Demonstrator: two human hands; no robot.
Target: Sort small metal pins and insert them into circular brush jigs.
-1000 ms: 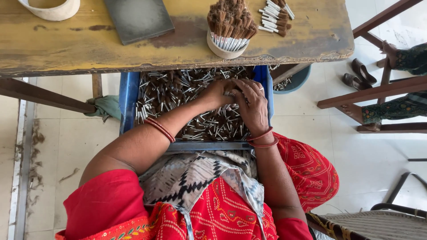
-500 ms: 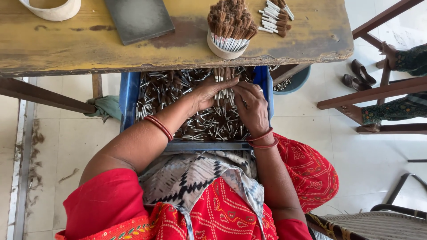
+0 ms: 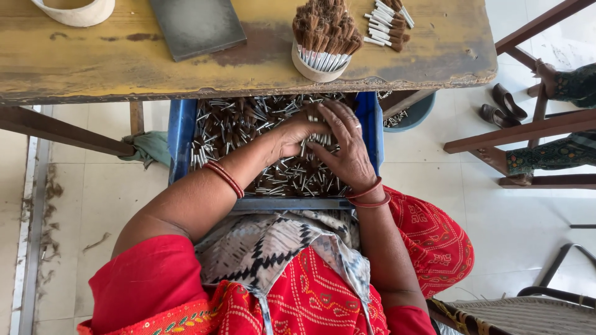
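Pale floor tiles run under a worn yellow wooden table (image 3: 124, 62), and below its front edge sits a blue crate (image 3: 182, 133) heaped with small brush pieces (image 3: 236, 124), each a metal ferrule with a dark tuft. Both of the person's hands are down in that heap. A second ago the two hands were pressed together near the crate's far right corner; now they have drawn slightly apart and spread lower over the pile, which reads as the person sorting or gathering pieces rather than lifting a finished bunch. The left hand (image 3: 292, 136) curls inward with its fingers closed on a small cluster of pieces, while the right hand (image 3: 344, 146) lies flatter, fingers extended over the pile and touching the same cluster from the other side; whether it actually pinches any piece I cannot tell, since the fingertips are buried. The loose pieces lie directly under and between both palms. On the table just above stands a round white cup (image 3: 316, 65) packed with upright pieces, a few more pieces (image 3: 388, 25) lying beside it.
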